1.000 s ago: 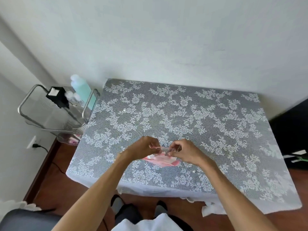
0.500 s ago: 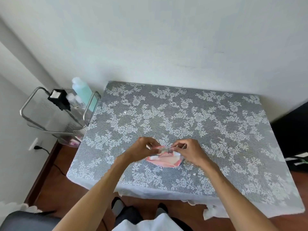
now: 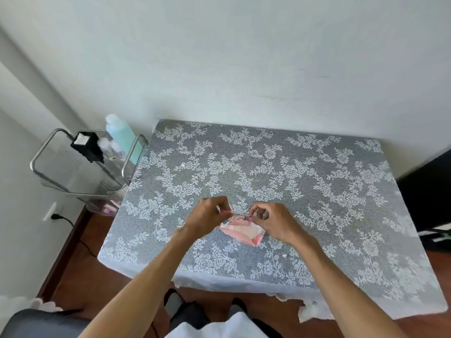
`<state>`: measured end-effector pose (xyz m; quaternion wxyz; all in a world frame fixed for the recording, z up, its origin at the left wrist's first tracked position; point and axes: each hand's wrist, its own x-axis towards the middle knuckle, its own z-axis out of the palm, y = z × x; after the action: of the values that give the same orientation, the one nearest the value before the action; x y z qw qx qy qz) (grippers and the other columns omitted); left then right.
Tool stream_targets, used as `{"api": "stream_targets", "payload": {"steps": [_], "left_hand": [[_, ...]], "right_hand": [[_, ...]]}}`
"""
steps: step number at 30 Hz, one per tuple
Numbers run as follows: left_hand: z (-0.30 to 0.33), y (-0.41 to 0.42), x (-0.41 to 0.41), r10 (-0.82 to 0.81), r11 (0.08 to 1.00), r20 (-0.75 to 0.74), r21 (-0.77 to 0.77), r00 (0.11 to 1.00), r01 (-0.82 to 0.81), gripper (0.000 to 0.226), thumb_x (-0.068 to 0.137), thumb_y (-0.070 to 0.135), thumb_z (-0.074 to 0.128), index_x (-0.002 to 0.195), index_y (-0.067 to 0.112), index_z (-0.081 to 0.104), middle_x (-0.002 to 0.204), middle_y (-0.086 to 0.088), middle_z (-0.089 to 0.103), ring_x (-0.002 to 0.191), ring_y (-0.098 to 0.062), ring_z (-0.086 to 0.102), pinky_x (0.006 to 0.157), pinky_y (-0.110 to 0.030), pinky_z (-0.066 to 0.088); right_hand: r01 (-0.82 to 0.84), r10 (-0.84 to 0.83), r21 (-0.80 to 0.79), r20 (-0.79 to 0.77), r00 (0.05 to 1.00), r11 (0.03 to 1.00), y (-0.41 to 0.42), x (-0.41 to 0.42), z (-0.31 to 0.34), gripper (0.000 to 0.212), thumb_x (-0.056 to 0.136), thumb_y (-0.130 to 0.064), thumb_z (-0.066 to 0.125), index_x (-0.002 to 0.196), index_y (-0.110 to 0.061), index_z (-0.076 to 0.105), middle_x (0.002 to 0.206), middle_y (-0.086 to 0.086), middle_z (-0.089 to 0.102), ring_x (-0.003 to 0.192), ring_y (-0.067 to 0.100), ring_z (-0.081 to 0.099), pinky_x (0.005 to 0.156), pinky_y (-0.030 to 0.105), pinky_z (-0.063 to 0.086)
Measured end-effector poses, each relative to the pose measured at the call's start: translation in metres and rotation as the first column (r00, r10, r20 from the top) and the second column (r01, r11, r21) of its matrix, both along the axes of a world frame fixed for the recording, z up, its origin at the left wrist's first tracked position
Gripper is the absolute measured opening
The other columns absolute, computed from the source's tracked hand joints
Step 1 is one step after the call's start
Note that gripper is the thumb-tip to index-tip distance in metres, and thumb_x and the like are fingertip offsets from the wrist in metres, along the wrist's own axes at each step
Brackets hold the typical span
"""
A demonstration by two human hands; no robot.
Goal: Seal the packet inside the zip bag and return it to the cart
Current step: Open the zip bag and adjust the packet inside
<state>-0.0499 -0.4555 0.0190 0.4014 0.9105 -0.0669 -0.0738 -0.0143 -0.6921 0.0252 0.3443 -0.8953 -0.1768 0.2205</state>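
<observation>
Right now your left hand (image 3: 207, 217) and right hand (image 3: 275, 223) each pinch an end of the zip bag's (image 3: 241, 230) top strip — pink packet (image 3: 246, 234) inside — over the counter (image 3: 280, 172); the cart (image 3: 80, 167) stands at its left.

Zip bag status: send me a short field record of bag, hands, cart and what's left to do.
zip bag: on the lace-covered table, pink packet inside
left hand: pinches the top strip's left end
right hand: pinches the strip's right end
seal: cannot tell if closed
cart: left of table, holds a teal bottle and a black device
remaining: return bag to cart
</observation>
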Motion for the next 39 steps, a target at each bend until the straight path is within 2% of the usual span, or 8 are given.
{"api": "stream_targets", "payload": {"steps": [5,8,13,19,23,28,35,39], "left_hand": [[-0.001,-0.001,0.003,0.064,0.992,-0.092,-0.106,0.994,-0.074,0.01,0.086,0.027,0.071,0.083,0.023,0.062,0.074,0.008,0.067,0.057,0.002,0.06,0.05,-0.016,0.049],[0.002,0.006,0.006,-0.01,0.978,-0.247,-0.205,0.969,-0.042,0.016,0.088,0.028,0.068,0.092,0.013,0.07,0.084,-0.006,0.072,0.069,-0.011,0.065,0.063,-0.032,0.056],[0.008,0.018,0.001,-0.179,0.871,-0.455,-0.486,0.872,-0.074,0.024,0.088,0.013,0.068,0.112,0.014,0.071,0.107,-0.013,0.072,0.096,-0.026,0.068,0.082,-0.035,0.057],[0.004,0.019,-0.001,-0.222,0.816,-0.509,-0.563,0.832,-0.127,0.033,0.085,0.003,0.068,0.118,0.008,0.066,0.105,-0.012,0.071,0.101,-0.028,0.067,0.091,-0.037,0.057],[0.002,0.017,0.0,-0.2,0.813,-0.499,-0.565,0.843,-0.141,0.032,0.079,0.005,0.074,0.109,0.015,0.072,0.095,-0.005,0.072,0.097,-0.029,0.067,0.089,-0.038,0.057],[0.0,0.014,0.006,-0.094,0.842,-0.445,-0.514,0.891,-0.167,0.034,0.079,-0.001,0.074,0.11,0.008,0.067,0.094,-0.019,0.07,0.088,-0.032,0.069,0.085,-0.043,0.058],[0.004,0.008,0.01,0.02,0.965,-0.232,-0.248,0.972,-0.08,0.021,0.084,0.006,0.071,0.105,0.012,0.068,0.089,-0.006,0.069,0.078,-0.022,0.069,0.057,-0.023,0.057],[0.007,0.003,0.012,0.052,0.997,-0.031,-0.061,0.998,-0.054,0.02,0.086,0.012,0.07,0.106,0.016,0.068,0.088,0.003,0.068,0.078,-0.009,0.064,0.063,-0.018,0.054]], "right_hand": [[0.089,-0.088,0.033,-0.022,0.996,0.996,-0.001,0.004,0.006,0.016,0.084,-0.027,0.073,0.093,-0.037,0.063,0.087,-0.017,0.064,0.07,0.022,0.071,0.053,0.041,0.059],[0.166,-0.159,0.077,-0.09,0.983,0.983,-0.005,0.006,0.007,0.02,0.083,-0.027,0.074,0.085,-0.042,0.061,0.092,-0.007,0.068,0.074,0.015,0.069,0.056,0.033,0.059],[0.225,-0.208,0.075,-0.187,0.96,0.971,-0.01,0.005,0.003,0.016,0.082,-0.028,0.075,0.089,-0.036,0.063,0.092,-0.003,0.071,0.072,0.011,0.07,0.053,0.024,0.056],[0.131,-0.128,0.009,-0.162,0.979,0.991,-0.003,0.007,0.005,0.032,0.08,-0.034,0.076,0.11,-0.027,0.066,0.115,-0.001,0.06,0.085,0.017,0.065,0.067,0.034,0.059],[-0.034,0.029,-0.063,-0.09,0.996,0.997,0.014,0.011,0.012,0.045,0.078,-0.039,0.077,0.119,-0.03,0.063,0.123,-0.003,0.056,0.088,0.009,0.056,0.068,0.025,0.051],[-0.085,0.058,-0.153,-0.176,0.983,0.985,0.029,0.01,0.009,0.028,0.083,-0.033,0.073,0.108,-0.024,0.065,0.096,-0.004,0.066,0.077,0.022,0.069,0.067,0.04,0.059],[-0.031,0.024,-0.123,-0.06,0.998,0.992,0.031,0.009,0.006,0.012,0.088,-0.026,0.069,0.087,-0.029,0.057,0.087,-0.005,0.065,0.071,0.017,0.066,0.062,0.037,0.061],[-0.022,0.022,-0.096,-0.006,1.0,0.995,0.03,0.009,0.004,0.014,0.09,-0.026,0.067,0.085,-0.03,0.054,0.085,-0.004,0.065,0.069,0.019,0.068,0.056,0.036,0.059]]}}
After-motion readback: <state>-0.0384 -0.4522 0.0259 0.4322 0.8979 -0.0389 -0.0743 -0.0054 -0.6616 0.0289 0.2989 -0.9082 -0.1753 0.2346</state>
